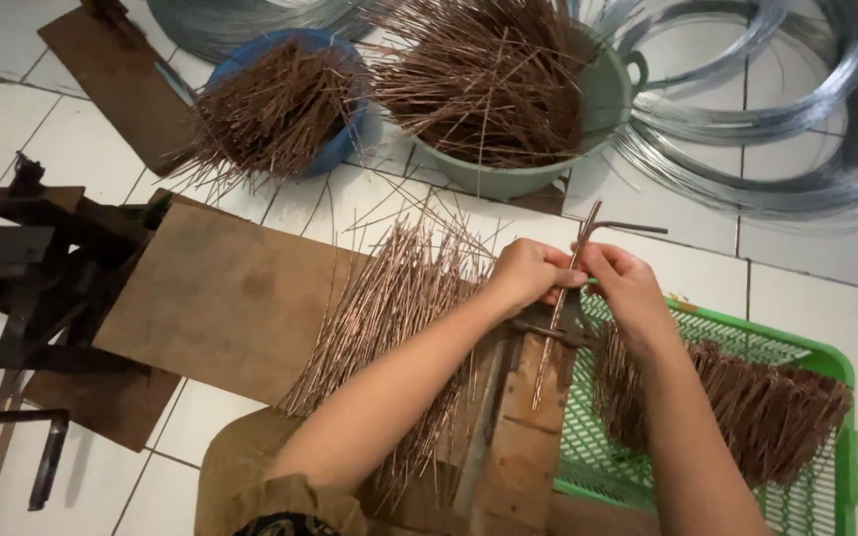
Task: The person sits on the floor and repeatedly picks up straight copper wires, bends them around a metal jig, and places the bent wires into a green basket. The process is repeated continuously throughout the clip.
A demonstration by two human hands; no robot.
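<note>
Overhead, big coils of silvery steel wire [747, 109] lie on the white tiled floor [81, 149], with a blue round basin [350, 139] and a pale green round basin [608, 99] both heaped with thin copper-coloured rods. Nearer, a flat brown board [220, 298] carries a loose fan of straight copper-coloured rods [389, 298], and a green plastic mesh basket [806, 357] at the right holds a pile of finished pieces [767, 407]. An upright wooden block with a dark metal fixture [533, 397] stands between the forearms.

The left hand [523, 273] is closed around the single copper-coloured rod [563, 298], fingers curled tight near its middle. The right hand [623, 283] pinches the same rod from the other side, thumb and fingers shut on it.

That rod sits over the fixture, its long axis steeply upright and leaning slightly, lower end pointing down toward the block, upper end bent over to point right.

Judging by the grip, the rod could slip in the fixture and bend crooked if the hands press unevenly, and the sharp ends crowding the wrists could scratch skin.
</note>
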